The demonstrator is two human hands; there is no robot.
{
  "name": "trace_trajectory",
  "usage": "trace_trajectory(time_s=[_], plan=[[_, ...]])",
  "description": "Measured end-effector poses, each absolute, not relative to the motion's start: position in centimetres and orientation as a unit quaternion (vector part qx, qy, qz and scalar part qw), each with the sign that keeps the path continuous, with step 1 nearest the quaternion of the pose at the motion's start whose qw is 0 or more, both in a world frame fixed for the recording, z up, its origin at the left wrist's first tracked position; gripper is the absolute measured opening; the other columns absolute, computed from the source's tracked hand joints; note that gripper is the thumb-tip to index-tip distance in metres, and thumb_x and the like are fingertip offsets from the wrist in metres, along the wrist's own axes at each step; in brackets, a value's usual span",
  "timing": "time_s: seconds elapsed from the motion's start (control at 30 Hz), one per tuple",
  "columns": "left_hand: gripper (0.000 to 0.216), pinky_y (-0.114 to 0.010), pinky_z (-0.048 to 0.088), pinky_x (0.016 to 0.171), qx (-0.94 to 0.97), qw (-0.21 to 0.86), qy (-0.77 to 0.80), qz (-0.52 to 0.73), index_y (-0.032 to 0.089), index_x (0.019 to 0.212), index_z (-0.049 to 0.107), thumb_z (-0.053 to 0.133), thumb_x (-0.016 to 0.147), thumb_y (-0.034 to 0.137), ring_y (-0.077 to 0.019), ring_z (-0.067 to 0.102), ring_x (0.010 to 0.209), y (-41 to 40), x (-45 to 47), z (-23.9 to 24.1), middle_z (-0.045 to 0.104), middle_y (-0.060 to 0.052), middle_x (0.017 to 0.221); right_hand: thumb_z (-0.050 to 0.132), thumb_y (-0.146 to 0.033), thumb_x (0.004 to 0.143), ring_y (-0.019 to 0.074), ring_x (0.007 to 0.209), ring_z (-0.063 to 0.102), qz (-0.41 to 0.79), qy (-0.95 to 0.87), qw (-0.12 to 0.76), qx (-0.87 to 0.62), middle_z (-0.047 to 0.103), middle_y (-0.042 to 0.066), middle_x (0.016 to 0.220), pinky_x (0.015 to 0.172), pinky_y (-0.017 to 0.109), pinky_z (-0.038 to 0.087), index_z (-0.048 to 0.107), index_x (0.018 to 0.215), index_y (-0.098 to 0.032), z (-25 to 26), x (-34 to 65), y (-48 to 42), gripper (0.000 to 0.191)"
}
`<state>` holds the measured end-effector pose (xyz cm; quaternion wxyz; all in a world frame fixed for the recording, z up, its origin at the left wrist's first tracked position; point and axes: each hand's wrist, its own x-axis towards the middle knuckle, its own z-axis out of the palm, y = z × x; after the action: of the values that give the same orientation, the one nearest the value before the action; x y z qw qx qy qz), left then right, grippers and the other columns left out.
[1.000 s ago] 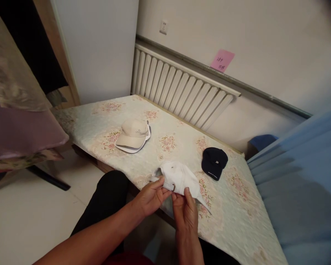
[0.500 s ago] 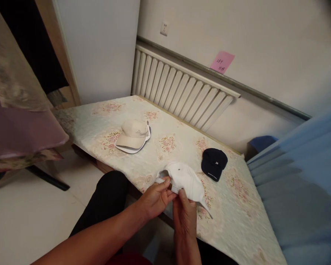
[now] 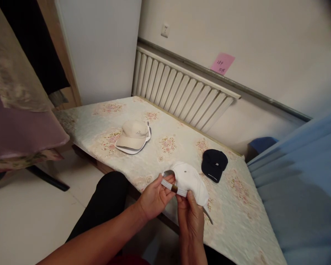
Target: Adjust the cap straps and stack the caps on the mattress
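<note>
A white baseball cap (image 3: 191, 180) is held up over the near edge of the bed, its back opening toward me and its brim pointing down to the right. My left hand (image 3: 156, 198) grips the left end of the back strap, thumb on top and fingers inside the opening. My right hand (image 3: 191, 213) pinches the right end of the strap with the thumb. Between the two hands the strap's brown metal buckle (image 3: 174, 188) shows. Beyond the cap to the right lies a navy cap (image 3: 214, 163); a beige cap (image 3: 132, 134) rests on a white one to the left.
The floral-covered bed (image 3: 179, 136) stands before a white radiator (image 3: 176, 86). A blue curtain (image 3: 300, 176) hangs at right. Clothes (image 3: 19, 121) drape over a chair at left. A pink note (image 3: 223, 63) is on the wall.
My hands have drawn apart along the strap, and the buckle now shows between them. The white cap and my right hand have shifted slightly right.
</note>
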<state>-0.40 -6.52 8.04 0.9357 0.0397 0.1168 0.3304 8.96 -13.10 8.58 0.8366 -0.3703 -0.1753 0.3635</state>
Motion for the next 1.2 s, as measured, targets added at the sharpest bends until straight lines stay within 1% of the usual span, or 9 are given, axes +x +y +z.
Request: trace_trajectory(time_s=[0.1, 0.17, 0.33, 0.43, 0.63, 0.77, 0.9, 1.03, 1.2], plan=[[0.040, -0.032, 0.043, 0.101, -0.005, 0.932, 0.137, 0.334, 0.007, 0.119, 0.053, 0.045, 0.094, 0.037, -0.0190, 0.061, 0.108, -6.3, -0.5, 8.1, 0.067, -0.013, 0.111, 0.066, -0.017, 0.079, 0.0200, 0.112, 0.060, 0.371, -0.166, 0.836, -0.370, 0.061, 0.005, 0.128, 0.099, 0.046, 0.047, 0.041, 0.137, -0.028, 8.7, 9.2, -13.1, 0.064], [0.038, -0.031, 0.045, 0.098, -0.032, 0.928, 0.151, 0.340, 0.008, 0.118, 0.053, 0.046, 0.094, 0.036, -0.0178, 0.065, 0.102, -6.0, -0.6, 8.0, 0.068, -0.012, 0.106, 0.066, -0.017, 0.080, 0.0202, 0.112, 0.060, 0.371, -0.164, 0.837, -0.367, 0.060, 0.005, 0.129, 0.100, 0.046, 0.047, 0.041, 0.137, -0.028, 8.9, 9.4, -13.2, 0.063], [0.027, -0.032, 0.047, 0.096, -0.065, 0.916, 0.166, 0.359, 0.007, 0.115, 0.052, 0.046, 0.094, 0.023, -0.0173, 0.067, 0.095, -5.5, -0.8, 8.2, 0.070, -0.010, 0.097, 0.065, -0.016, 0.079, 0.0227, 0.118, 0.057, 0.375, -0.168, 0.839, -0.357, 0.060, 0.006, 0.129, 0.099, 0.049, 0.047, 0.044, 0.135, -0.027, 9.8, 9.8, -13.5, 0.061], [0.025, -0.032, 0.048, 0.096, -0.052, 0.919, 0.159, 0.357, 0.007, 0.116, 0.053, 0.045, 0.094, 0.018, -0.0171, 0.068, 0.095, -5.4, -0.9, 8.6, 0.070, -0.010, 0.098, 0.065, -0.016, 0.078, 0.0225, 0.119, 0.056, 0.379, -0.158, 0.838, -0.358, 0.061, 0.007, 0.127, 0.101, 0.048, 0.046, 0.048, 0.131, -0.023, 10.1, 10.1, -13.5, 0.056], [0.026, -0.031, 0.048, 0.096, -0.025, 0.932, 0.110, 0.346, 0.004, 0.113, 0.055, 0.045, 0.092, 0.015, -0.0184, 0.066, 0.100, -5.3, -1.4, 9.6, 0.070, -0.013, 0.103, 0.064, -0.015, 0.078, 0.0206, 0.116, 0.058, 0.413, -0.096, 0.836, -0.348, 0.064, 0.007, 0.123, 0.103, 0.044, 0.044, 0.057, 0.122, -0.020, 10.3, 11.1, -13.2, 0.045], [0.030, -0.032, 0.051, 0.090, -0.027, 0.945, 0.085, 0.314, 0.003, 0.110, 0.057, 0.040, 0.095, 0.022, -0.0204, 0.068, 0.095, -5.4, -2.0, 10.2, 0.071, -0.014, 0.097, 0.063, -0.017, 0.078, 0.0198, 0.115, 0.059, 0.432, -0.083, 0.832, -0.338, 0.066, 0.007, 0.121, 0.103, 0.043, 0.044, 0.059, 0.119, -0.020, 10.3, 11.2, -13.2, 0.041], [0.030, -0.028, 0.053, 0.083, -0.018, 0.946, 0.107, 0.306, 0.004, 0.110, 0.057, 0.041, 0.096, 0.025, -0.0176, 0.069, 0.088, -5.5, -2.1, 10.3, 0.072, -0.011, 0.094, 0.063, -0.016, 0.079, 0.0190, 0.115, 0.058, 0.431, -0.085, 0.835, -0.333, 0.065, 0.006, 0.121, 0.103, 0.043, 0.043, 0.059, 0.119, -0.021, 10.2, 11.1, -13.4, 0.041], [0.025, -0.029, 0.051, 0.087, -0.003, 0.943, 0.117, 0.311, 0.006, 0.111, 0.057, 0.046, 0.094, 0.021, -0.0171, 0.068, 0.093, -5.7, -1.6, 10.3, 0.072, -0.011, 0.099, 0.062, -0.018, 0.081, 0.0181, 0.117, 0.057, 0.423, -0.085, 0.840, -0.328, 0.066, 0.005, 0.121, 0.105, 0.042, 0.042, 0.058, 0.120, -0.022, 10.5, 11.2, -13.8, 0.040], [0.027, -0.033, 0.049, 0.093, 0.008, 0.943, 0.118, 0.310, 0.005, 0.113, 0.056, 0.047, 0.094, 0.021, -0.0180, 0.068, 0.094, -6.4, -1.0, 10.7, 0.071, -0.012, 0.102, 0.064, -0.023, 0.080, 0.0224, 0.112, 0.061, 0.434, -0.095, 0.840, -0.311, 0.065, 0.007, 0.121, 0.102, 0.049, 0.044, 0.057, 0.121, -0.024, 10.8, 10.7, -14.3, 0.042]])
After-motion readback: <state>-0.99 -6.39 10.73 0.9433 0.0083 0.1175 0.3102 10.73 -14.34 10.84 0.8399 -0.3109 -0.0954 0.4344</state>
